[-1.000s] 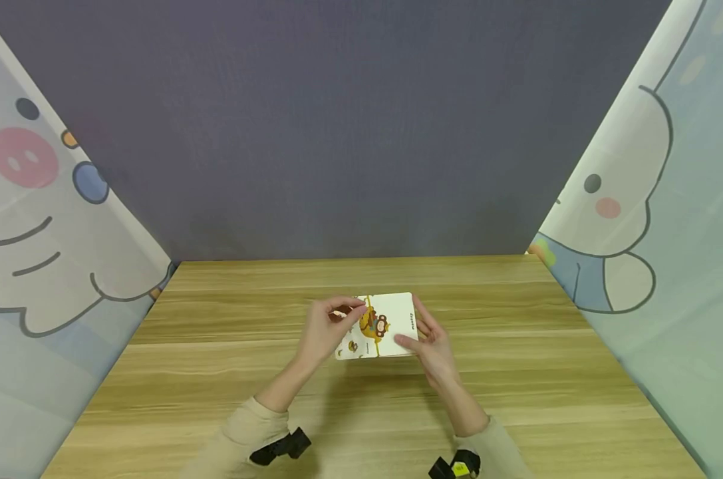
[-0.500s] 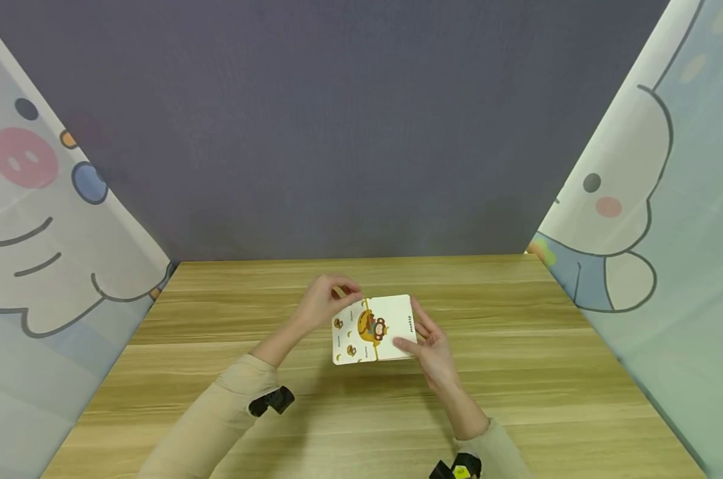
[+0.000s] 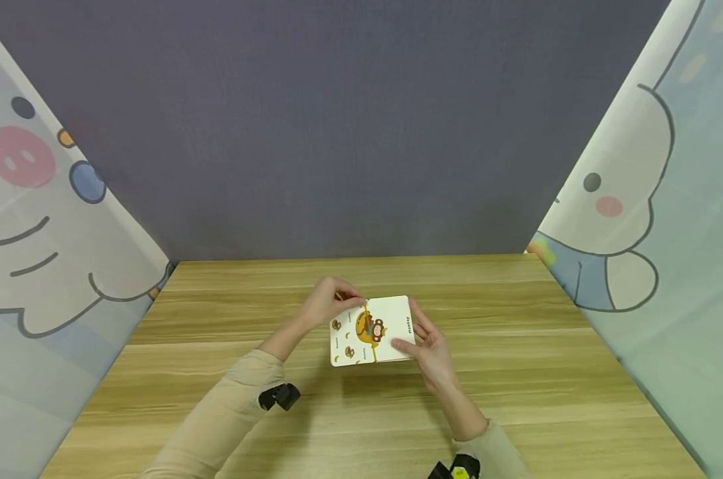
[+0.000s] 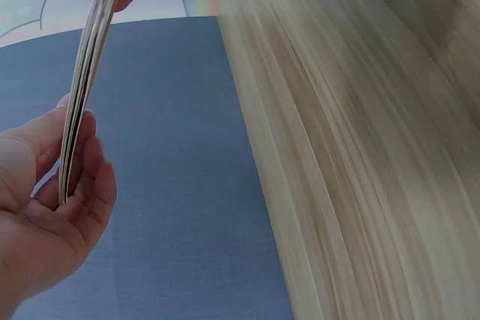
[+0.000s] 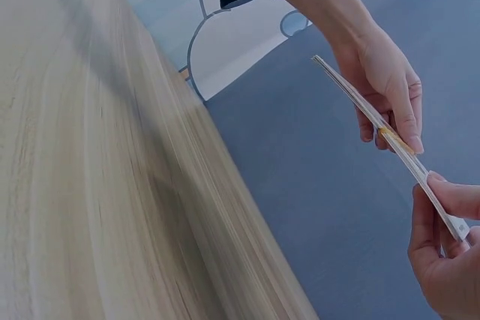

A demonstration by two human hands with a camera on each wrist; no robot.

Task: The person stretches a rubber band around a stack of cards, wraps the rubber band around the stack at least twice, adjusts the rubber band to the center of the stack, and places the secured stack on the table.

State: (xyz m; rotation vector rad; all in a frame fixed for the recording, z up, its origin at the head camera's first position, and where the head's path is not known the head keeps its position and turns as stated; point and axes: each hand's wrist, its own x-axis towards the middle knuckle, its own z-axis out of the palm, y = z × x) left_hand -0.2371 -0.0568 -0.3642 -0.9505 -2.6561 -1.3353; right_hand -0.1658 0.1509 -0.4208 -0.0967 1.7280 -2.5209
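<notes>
A small white notebook (image 3: 395, 315) with a monkey picture, banana prints and a yellow band (image 3: 374, 352) across its middle is held up over the wooden table. My right hand (image 3: 434, 356) grips its right end, thumb on the front face and fingers behind. At the upper edge, my left hand (image 3: 327, 304) pinches the notebook near the top of the band, thumb in front. Edge-on, the notebook (image 4: 90, 58) appears in the left wrist view as several thin layers. In the right wrist view, the left thumb lies close to the yellow band (image 5: 394, 140).
The wooden table (image 3: 487, 306) extends beneath both hands, bearing their shadows. A dark grey panel (image 3: 355, 133) stands along its far edge. Cartoon-printed curtains hang at both sides, the left curtain (image 3: 50, 266) and the right curtain (image 3: 684, 266). Black camera straps sit at both wrists.
My left hand has moved from over the notebook's face to its upper edge, uncovering the printed left half. The notebook has shifted slightly left and nearer; the right hand keeps its grip.
</notes>
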